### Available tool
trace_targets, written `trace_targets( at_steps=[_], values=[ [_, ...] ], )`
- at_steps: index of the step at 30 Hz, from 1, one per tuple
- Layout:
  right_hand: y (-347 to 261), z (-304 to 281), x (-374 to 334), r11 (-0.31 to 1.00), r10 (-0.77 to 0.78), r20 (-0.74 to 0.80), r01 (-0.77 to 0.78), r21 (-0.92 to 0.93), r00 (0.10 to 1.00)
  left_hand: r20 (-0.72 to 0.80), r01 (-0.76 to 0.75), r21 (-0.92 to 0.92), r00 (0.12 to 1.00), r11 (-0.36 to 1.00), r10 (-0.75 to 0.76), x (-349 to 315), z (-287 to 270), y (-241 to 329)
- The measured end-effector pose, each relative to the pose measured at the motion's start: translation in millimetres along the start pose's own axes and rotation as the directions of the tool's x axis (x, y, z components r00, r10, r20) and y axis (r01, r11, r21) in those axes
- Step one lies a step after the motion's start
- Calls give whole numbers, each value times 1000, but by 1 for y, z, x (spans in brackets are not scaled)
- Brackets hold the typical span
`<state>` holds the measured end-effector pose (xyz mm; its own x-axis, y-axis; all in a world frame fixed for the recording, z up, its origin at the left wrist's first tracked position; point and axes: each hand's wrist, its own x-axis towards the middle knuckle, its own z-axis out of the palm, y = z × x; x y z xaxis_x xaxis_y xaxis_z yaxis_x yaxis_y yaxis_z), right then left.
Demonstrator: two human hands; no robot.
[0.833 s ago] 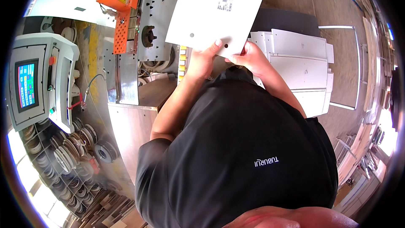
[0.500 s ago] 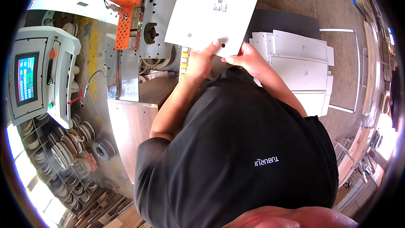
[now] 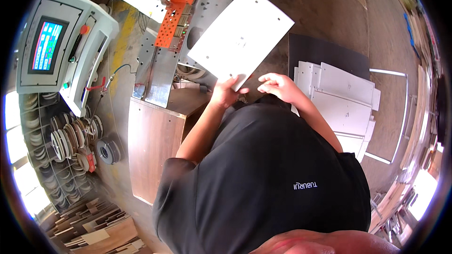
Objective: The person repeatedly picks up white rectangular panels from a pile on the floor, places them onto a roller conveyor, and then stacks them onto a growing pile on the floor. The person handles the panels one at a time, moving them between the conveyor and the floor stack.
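A white rectangular panel (image 3: 241, 42) with small holes near its corners is held out in front of me, tilted. My left hand (image 3: 227, 92) grips its near corner, the thumb on top and the other fingers underneath. Just right of that corner is my right hand (image 3: 278, 87), off the panel, its fingers loosely bent and apart with nothing in them. The panel's far part overlaps the metal bed (image 3: 207, 7) of a machine with an orange perforated bracket (image 3: 170, 28).
Stacked white panels (image 3: 341, 99) lie on my right beside a dark board (image 3: 306, 49) and a white metal frame (image 3: 400, 113). To the left stand a control panel with a screen (image 3: 48, 44), a wood-grain cabinet (image 3: 155, 146) and edge-band rolls (image 3: 70, 136). Wood offcuts (image 3: 101, 230) lie at lower left.
My right hand has let go of the panel and moved slightly right of it. The panel has turned clockwise and come lower, more of it now showing. My view has shifted.
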<state>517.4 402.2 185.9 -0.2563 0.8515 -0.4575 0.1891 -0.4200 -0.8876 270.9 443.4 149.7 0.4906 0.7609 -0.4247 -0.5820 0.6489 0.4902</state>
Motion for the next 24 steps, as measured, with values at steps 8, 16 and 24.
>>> trace_targets(
  at_steps=[8,16,24],
  values=[
    [63,-25,-10,989,138,-182,-144,-17,974,-195,-100,-94,977,990,81,-12,-168,23],
    [113,-29,-9,974,169,-203,-195,-115,964,-405,-332,-235,888,914,218,-2,-212,51],
    [152,-32,-17,988,124,-280,-144,-54,952,-643,-475,-199,723,857,252,51,-191,68]
  ],
)
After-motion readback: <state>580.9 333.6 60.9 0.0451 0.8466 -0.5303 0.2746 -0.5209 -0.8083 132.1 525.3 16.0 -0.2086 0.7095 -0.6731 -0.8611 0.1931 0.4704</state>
